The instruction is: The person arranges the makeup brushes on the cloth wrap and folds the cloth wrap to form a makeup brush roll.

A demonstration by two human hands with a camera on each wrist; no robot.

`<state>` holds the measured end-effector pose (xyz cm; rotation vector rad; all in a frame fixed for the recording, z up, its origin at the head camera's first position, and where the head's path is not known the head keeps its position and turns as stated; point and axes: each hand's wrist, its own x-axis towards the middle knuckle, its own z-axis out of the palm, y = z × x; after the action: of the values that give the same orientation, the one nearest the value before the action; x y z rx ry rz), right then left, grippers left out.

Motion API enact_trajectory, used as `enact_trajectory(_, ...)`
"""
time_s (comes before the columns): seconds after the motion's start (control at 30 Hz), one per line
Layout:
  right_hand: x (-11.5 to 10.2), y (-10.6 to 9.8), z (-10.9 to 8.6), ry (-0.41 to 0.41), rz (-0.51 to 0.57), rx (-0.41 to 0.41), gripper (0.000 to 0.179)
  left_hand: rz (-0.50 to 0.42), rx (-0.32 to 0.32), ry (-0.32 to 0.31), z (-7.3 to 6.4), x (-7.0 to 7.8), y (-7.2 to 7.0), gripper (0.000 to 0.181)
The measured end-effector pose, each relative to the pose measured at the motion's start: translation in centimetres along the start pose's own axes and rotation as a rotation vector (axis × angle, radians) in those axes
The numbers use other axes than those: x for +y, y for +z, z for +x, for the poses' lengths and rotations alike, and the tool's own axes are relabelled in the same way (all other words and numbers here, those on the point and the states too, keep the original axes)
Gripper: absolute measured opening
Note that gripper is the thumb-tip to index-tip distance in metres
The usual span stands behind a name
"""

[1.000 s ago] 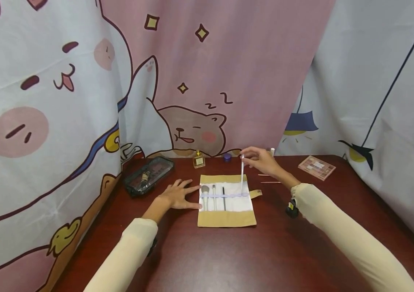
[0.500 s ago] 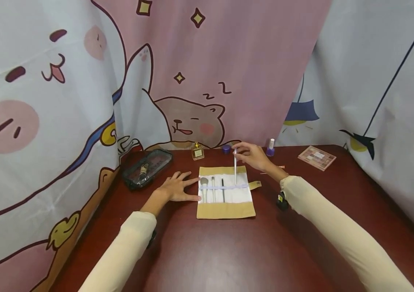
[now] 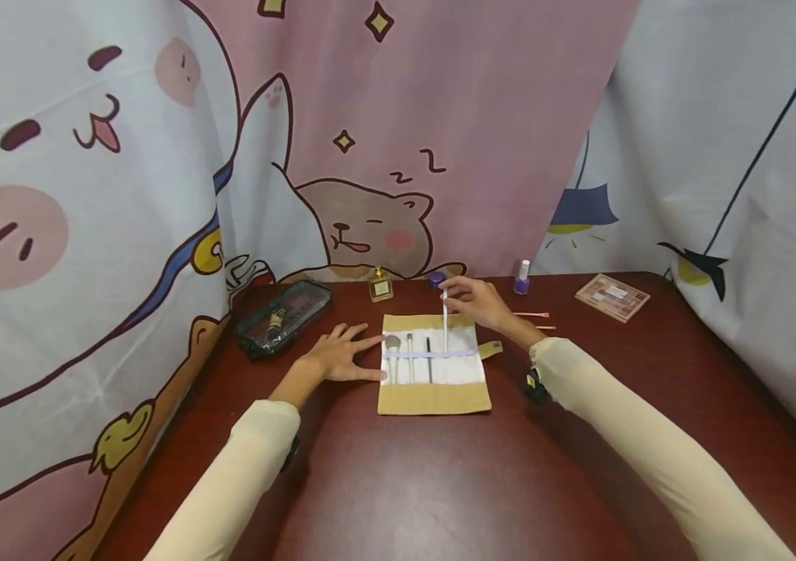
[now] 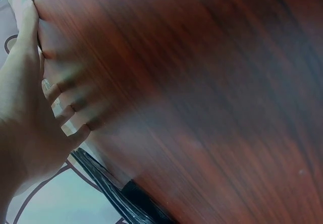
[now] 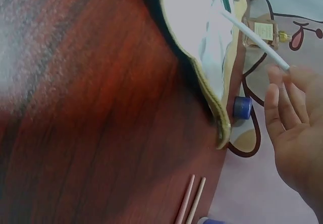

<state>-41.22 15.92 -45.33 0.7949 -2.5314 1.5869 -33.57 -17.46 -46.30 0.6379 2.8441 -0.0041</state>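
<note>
The right hand [image 3: 482, 302] reaches in from the right, wrist bent, thumb and fingers pinching a slim white stick [image 3: 445, 326] near its top, above the right half of the tan brush roll [image 3: 433, 400]. The left hand [image 3: 337, 358] lies palm down, fingers spread apart and gripping nothing, thumb and forefinger at the roll's left edge. Fingers cover the stick's upper end; whether its lower tip sits under the lilac band [image 3: 457, 354] cannot be told. The right forearm partly hides two thin sticks [image 3: 534, 315].

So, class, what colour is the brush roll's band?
Lavender: the band shows best in the head view.
</note>
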Motion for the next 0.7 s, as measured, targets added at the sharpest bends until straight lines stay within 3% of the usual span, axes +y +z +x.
enact_trajectory(0.27,0.1,0.5,-0.8,-0.042,-0.127,-0.042,0.029,0.012,0.001,-0.001,0.0,-0.1,0.0,0.094)
enact_trajectory(0.43,0.3,0.9,-1.4,-0.006,-0.132,-0.093,0.032,0.015,0.004,-0.004,0.0,-0.1,0.0,0.094)
enact_trajectory(0.7,0.5,1.5,-2.3,-0.015,-0.143,-0.128,0.032,-0.009,0.018,0.006,-0.3,0.1,-0.1,0.091)
